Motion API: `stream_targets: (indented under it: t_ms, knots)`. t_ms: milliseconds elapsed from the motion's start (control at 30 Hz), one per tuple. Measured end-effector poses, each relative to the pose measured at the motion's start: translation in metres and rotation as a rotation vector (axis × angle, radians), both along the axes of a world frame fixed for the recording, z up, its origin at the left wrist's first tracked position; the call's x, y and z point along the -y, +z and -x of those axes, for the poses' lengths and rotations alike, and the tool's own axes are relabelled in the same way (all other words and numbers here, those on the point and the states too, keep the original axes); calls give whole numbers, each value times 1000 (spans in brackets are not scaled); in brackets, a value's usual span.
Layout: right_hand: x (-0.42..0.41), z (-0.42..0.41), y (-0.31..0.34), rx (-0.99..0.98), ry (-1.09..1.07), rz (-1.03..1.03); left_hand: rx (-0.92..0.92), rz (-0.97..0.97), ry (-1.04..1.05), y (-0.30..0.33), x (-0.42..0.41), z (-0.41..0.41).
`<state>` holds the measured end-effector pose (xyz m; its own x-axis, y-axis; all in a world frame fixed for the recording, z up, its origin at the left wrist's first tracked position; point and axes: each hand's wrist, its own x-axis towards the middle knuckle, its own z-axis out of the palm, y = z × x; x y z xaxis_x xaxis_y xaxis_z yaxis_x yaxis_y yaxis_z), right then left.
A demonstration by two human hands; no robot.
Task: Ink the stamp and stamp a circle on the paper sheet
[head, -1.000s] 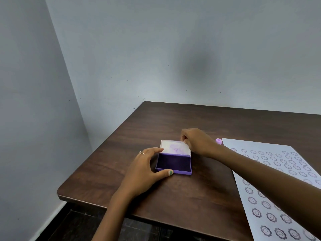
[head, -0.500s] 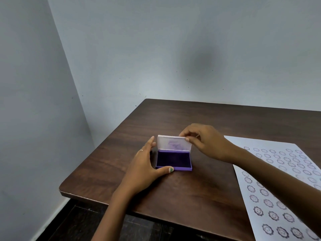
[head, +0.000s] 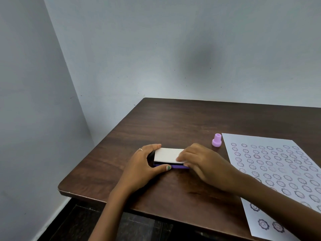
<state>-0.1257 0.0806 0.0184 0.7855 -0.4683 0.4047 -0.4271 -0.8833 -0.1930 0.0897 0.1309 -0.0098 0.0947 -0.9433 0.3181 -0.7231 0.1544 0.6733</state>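
Observation:
A purple ink pad box (head: pixel 171 166) with a white lid (head: pixel 166 154) lies on the dark wooden table (head: pixel 173 122). The lid is almost down, with a thin dark gap left at the front. My left hand (head: pixel 144 166) grips the box's left side, thumb on its front edge. My right hand (head: pixel 203 162) pinches the lid's right end. A small pink stamp (head: pixel 216 140) stands upright behind my right hand, untouched. The white paper sheet (head: pixel 278 169) with several rows of printed circles lies to the right.
The table sits in a corner with grey walls behind and to the left. Its near edge (head: pixel 107 200) and left edge are close to the ink pad. Dark floor shows below.
The lid went from lying open to standing upright to nearly shut, swung toward me by my right hand. My left hand stayed on the box.

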Motion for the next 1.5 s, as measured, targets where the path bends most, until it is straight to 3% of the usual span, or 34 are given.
stream_targets:
  t_ms: [267,400,533,633,700,767,833,900,1500]
  knots:
    - [-1,0,-1,-10,7,2,23,-14,-2,-1,1,0]
    - [-6,5,5,48,-32,75,186,70,-5,1,-1,8]
    - [1,28,14,266,-207,220,390,104,-46,6,-3,25]
    - [13,53,10,412,-455,138,539,14,-110,8,3,43]
    - [25,70,-1,319,-647,17,593,-83,-158,6,8,55]
    - [34,82,-13,59,-799,-144,614,-160,-184,5,15,63]
    - [41,89,-20,-177,-858,-250,599,-171,-189,5,25,68]
    - [46,89,-22,-274,-870,-286,610,-168,-198,7,38,69]
    - [88,88,-23,-289,-892,-248,636,-81,-298,7,120,95]
